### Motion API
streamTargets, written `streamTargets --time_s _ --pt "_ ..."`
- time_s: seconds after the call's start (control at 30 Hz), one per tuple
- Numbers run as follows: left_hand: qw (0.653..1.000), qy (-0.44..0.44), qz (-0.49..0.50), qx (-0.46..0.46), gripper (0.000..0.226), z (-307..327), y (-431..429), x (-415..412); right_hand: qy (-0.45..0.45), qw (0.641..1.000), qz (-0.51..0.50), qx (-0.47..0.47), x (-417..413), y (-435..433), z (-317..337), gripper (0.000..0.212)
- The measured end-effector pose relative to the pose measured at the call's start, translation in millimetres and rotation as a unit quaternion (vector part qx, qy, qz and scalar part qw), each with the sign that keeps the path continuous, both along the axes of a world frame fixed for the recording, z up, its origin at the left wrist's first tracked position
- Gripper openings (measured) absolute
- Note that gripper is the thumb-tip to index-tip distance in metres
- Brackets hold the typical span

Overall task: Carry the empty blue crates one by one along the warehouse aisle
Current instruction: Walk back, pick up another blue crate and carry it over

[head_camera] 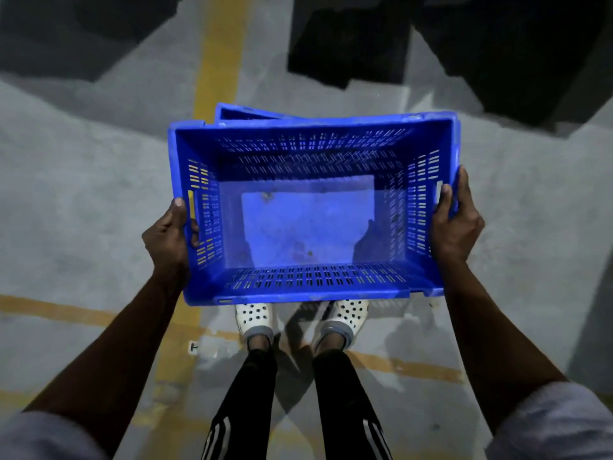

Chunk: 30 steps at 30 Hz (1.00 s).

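An empty blue crate (308,227) with slotted walls hangs level in front of me, above my feet. My left hand (169,237) grips its left short side, fingers hooked through the handle slot. My right hand (456,220) grips the right short side the same way, thumb over the rim. Behind the held crate, the rim of a second blue crate (245,112) pokes out lower down; most of it is hidden.
The grey concrete floor carries a yellow line (219,58) running away from me and another yellow line (56,310) crossing under my feet. Dark bulky shapes (348,44) stand ahead and to the right. My white perforated shoes (253,317) stand below the crate.
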State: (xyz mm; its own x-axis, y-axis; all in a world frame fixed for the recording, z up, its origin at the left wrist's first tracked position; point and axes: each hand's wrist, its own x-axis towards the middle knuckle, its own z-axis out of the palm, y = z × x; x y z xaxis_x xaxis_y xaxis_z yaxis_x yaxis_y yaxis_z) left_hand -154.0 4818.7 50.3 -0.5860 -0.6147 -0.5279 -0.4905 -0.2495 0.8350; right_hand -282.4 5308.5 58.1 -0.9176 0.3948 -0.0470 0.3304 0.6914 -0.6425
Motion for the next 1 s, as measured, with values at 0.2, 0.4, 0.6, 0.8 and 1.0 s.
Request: streamTargets --time_s 0.2,0.4,0.6,0.8,1.0 --pt "1.000 0.005 -0.004 0.005 0.059 4.2 -7.6 -25.8 -0.021 1.000 -0.019 -0.004 -6.4 -3.2 2.6 0.050" --pt "0.998 0.048 -0.050 -0.014 0.068 3.8 -23.0 -64.3 -0.005 0.999 -0.038 0.009 -2.0 -12.8 -1.8 0.052" --pt "0.993 0.044 -0.109 -0.022 0.052 2.8 -31.9 -106.2 0.004 0.995 -0.102 -0.004 31.6 -16.2 -6.9 0.056" --pt "0.994 0.034 -0.095 -0.033 0.057 4.0 -32.9 -81.0 0.009 0.995 -0.099 -0.030 23.3 -22.0 -2.7 0.052" --pt "0.999 0.010 -0.031 -0.022 0.041 6.1 -30.3 -59.7 -0.009 0.999 -0.036 -0.024 -27.9 -26.6 1.8 0.049"
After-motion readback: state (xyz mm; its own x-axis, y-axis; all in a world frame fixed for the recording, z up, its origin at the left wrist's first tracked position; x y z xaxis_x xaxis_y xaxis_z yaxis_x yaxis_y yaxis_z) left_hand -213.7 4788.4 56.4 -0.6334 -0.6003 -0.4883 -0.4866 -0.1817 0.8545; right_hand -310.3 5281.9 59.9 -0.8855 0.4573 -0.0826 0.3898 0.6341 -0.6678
